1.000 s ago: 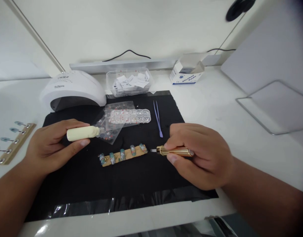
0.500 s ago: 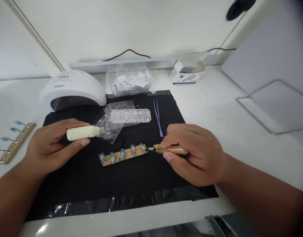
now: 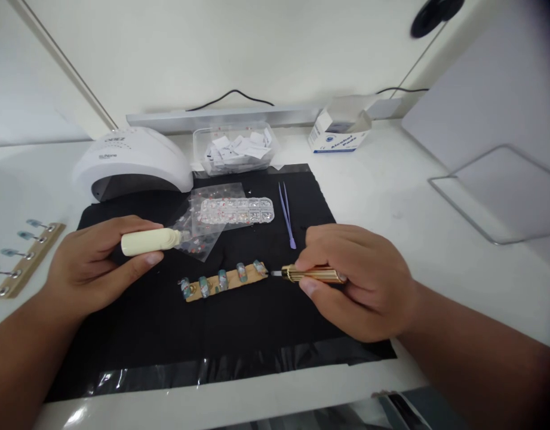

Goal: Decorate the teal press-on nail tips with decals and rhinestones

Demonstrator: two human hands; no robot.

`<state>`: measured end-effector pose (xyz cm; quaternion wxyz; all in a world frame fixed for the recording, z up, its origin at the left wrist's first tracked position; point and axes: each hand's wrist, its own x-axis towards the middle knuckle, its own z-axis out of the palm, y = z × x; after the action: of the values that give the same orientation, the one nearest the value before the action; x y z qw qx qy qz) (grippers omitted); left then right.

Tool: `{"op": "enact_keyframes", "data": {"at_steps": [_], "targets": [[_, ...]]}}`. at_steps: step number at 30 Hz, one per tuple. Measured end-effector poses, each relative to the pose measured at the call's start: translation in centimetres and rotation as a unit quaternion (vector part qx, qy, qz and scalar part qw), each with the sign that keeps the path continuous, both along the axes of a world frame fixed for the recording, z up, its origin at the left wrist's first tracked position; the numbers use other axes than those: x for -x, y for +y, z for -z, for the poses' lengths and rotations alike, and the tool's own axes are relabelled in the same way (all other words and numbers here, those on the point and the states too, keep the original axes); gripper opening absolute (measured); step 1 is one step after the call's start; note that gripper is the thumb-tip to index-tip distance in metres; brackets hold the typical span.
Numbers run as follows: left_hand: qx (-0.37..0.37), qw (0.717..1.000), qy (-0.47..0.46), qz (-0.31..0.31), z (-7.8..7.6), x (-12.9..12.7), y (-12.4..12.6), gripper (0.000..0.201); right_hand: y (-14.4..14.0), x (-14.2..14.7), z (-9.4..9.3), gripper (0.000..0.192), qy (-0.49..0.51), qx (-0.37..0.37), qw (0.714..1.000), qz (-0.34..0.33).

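On the black mat [image 3: 239,334] that covers the middle of the desk [image 3: 391,179], a wooden strip [image 3: 224,280] carries five false nails [image 3: 222,278], all already coated in a blue-green colour with small decorations on them, so the base work looks done and only finishing touches appear to be left. The right hand [image 3: 359,280] is curled around a gold pen tool [image 3: 310,274], pinching it between thumb and fingers, its pale tip just beside the rightmost nail at the end of the strip; whether it touches cannot be told. The left hand [image 3: 93,263] is wrapped around a small cream bottle [image 3: 151,241], nozzle pointing right toward a clear sheet of tiny stones [image 3: 203,230]. Behind lie a rhinestone case [image 3: 236,210], purple tweezers [image 3: 286,215] unused, and a white curing lamp [image 3: 131,161]. A second strip of nails [image 3: 21,257] waits at the left on the desk, well apart from the mat
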<state>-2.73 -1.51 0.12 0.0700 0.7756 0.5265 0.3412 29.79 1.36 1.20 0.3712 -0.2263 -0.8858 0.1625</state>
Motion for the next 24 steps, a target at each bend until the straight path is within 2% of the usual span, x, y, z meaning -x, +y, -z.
{"op": "enact_keyframes", "data": {"at_steps": [3, 8, 13, 18, 22, 24], "targets": [[-0.007, 1.000, -0.009, 0.002, 0.15, 0.08, 0.09, 0.019, 0.07, 0.07, 0.13, 0.013, -0.008, -0.006, 1.000, 0.006], [-0.014, 1.000, 0.004, 0.014, 0.30, 0.33, 0.29, 0.021, 0.10, -0.05, 0.21, 0.014, -0.020, -0.008, 0.999, -0.026], [-0.006, 1.000, -0.007, 0.010, 0.25, 0.36, 0.20, 0.020, 0.08, -0.06, -0.02, 0.013, 0.006, -0.013, 1.000, 0.010], [-0.015, 1.000, 0.003, 0.016, 0.13, 0.37, 0.22, 0.019, 0.22, -0.01, 0.21, 0.017, -0.023, -0.016, 0.999, -0.036], [-0.016, 1.000, 0.014, 0.023, 0.08, 0.43, 0.36, 0.020, 0.19, 0.00, 0.28, 0.015, 0.006, -0.022, 1.000, -0.004], [-0.017, 0.999, 0.019, 0.021, 0.07, 0.42, 0.41, 0.019, 0.24, -0.01, 0.20, 0.017, -0.013, -0.025, 0.999, -0.023]]}}
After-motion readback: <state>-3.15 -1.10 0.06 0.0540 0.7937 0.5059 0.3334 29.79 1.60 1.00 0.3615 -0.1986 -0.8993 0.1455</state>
